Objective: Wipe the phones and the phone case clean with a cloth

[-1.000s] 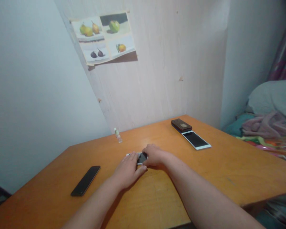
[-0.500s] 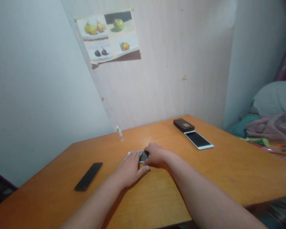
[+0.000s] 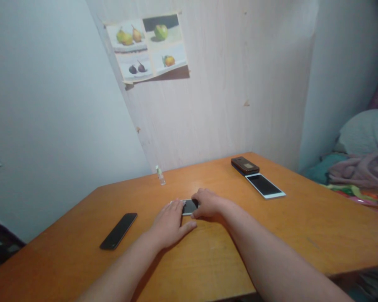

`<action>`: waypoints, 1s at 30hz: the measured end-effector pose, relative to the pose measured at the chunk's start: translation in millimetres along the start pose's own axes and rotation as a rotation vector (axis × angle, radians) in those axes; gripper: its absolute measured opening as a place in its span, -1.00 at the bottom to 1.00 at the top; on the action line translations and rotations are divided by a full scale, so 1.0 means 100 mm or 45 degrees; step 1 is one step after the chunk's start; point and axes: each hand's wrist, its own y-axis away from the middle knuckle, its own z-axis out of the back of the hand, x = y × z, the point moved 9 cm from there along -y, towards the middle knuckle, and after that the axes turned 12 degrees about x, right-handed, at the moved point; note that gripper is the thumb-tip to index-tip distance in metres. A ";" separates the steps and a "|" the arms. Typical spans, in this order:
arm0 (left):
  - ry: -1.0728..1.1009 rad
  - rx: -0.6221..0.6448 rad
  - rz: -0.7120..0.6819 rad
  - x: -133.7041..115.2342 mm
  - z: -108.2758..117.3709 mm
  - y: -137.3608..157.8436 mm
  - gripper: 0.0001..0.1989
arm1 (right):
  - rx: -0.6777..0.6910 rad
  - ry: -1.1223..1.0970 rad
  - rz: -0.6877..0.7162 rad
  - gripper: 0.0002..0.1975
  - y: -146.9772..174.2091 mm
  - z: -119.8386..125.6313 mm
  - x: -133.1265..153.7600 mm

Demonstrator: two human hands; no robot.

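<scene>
A white-framed smartphone (image 3: 190,207) with a dark screen lies on the wooden table in front of me. My right hand (image 3: 208,204) grips its right end, thumb on the near edge and fingers on the far edge. Over its left part rests my left hand (image 3: 170,222), fingers stretched flat and thumb apart, hiding that end. A small whitish patch shows by the left fingertips; whether it is a wipe or glare I cannot tell. Left of my hands lies a black smartphone (image 3: 119,231).
A small clear bottle (image 3: 161,176) stands near the table's back edge. At the back right are a brown phone case (image 3: 245,165) and a white tablet-like device (image 3: 265,186). The table (image 3: 214,260) meets a wall with fruit pictures (image 3: 149,48). Bedding (image 3: 359,167) lies beyond its right side.
My left hand has slid slightly left over the phone, baring more of the screen. The right hand keeps its grip. The whole view has shifted a little.
</scene>
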 end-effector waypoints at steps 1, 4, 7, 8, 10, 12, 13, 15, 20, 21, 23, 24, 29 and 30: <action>-0.005 0.005 -0.016 -0.01 -0.02 0.06 -0.21 | 0.005 -0.004 0.003 -0.37 0.00 0.00 0.00; -0.017 0.047 -0.061 -0.02 -0.08 0.25 -0.20 | 0.013 -0.004 0.002 -0.38 0.01 0.00 0.01; -0.027 0.078 -0.039 0.06 -0.12 0.26 -0.19 | 0.014 0.009 -0.004 -0.37 0.01 0.01 0.01; -0.028 0.080 -0.026 0.09 -0.13 0.21 -0.19 | 0.017 0.014 -0.010 -0.37 0.00 0.00 0.01; -0.028 0.054 -0.001 0.13 -0.12 0.09 -0.20 | 0.018 0.024 -0.020 -0.37 -0.01 -0.01 0.00; -0.022 0.020 0.034 0.16 -0.11 -0.01 -0.20 | 0.015 0.036 -0.019 -0.38 -0.01 -0.01 0.00; -0.022 0.015 0.042 0.16 -0.10 -0.04 -0.20 | 0.016 0.041 -0.013 -0.39 -0.01 -0.01 0.00; -0.035 0.017 0.046 0.14 -0.10 0.00 -0.17 | 0.021 0.048 0.001 -0.39 -0.01 -0.01 0.00; -0.063 0.098 -0.027 0.06 -0.14 0.31 -0.12 | 0.039 0.034 0.003 -0.39 0.01 0.00 0.01; -0.060 0.108 -0.032 0.07 -0.15 0.33 -0.13 | 0.045 0.031 0.002 -0.39 0.01 0.00 0.01; -0.054 0.123 -0.021 0.11 -0.17 0.30 -0.13 | 0.054 0.031 0.001 -0.39 0.01 0.00 0.02; -0.051 0.123 -0.004 0.14 -0.17 0.24 -0.13 | 0.055 0.035 -0.001 -0.39 0.02 0.00 0.02; -0.007 0.083 0.074 0.19 -0.14 -0.02 -0.12 | 0.058 0.057 -0.004 -0.38 0.01 -0.01 0.01; -0.001 0.079 0.074 0.16 -0.13 -0.01 -0.11 | 0.060 0.061 -0.003 -0.38 0.00 -0.01 0.00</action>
